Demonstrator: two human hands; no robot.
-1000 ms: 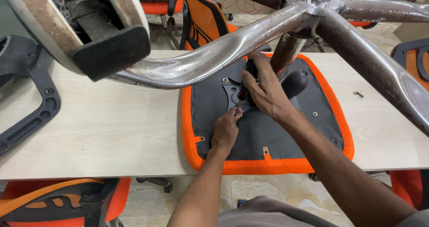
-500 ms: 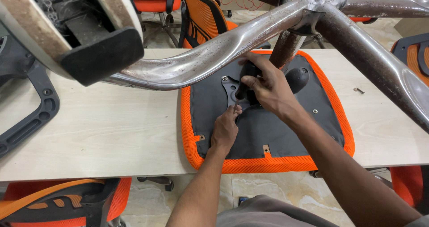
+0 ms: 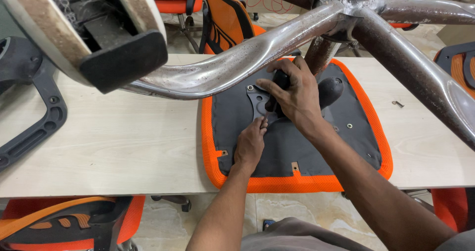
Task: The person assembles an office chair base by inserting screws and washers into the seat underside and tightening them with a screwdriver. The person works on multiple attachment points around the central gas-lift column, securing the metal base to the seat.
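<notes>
An upturned office chair seat [image 3: 363, 132], black underneath with an orange mesh edge, lies on the wooden table [image 3: 109, 142]. Its chrome star base [image 3: 237, 63] sticks up toward me, with a black caster [image 3: 123, 58] at upper left. My right hand [image 3: 294, 95] grips a black-handled screwdriver [image 3: 277, 90], its tip down at the metal mounting plate [image 3: 257, 100] on the seat's underside. My left hand [image 3: 251, 143] rests on the seat just below the tip, fingers pinched at it.
A black plastic armrest frame [image 3: 34, 117] lies at the table's left. A small loose screw [image 3: 397, 103] sits on the table right of the seat. Orange chairs stand behind [image 3: 222, 23] and below the table's near edge [image 3: 64, 221].
My right hand with the screwdriver has shifted slightly left and lower on the plate. My left hand stays at the tip.
</notes>
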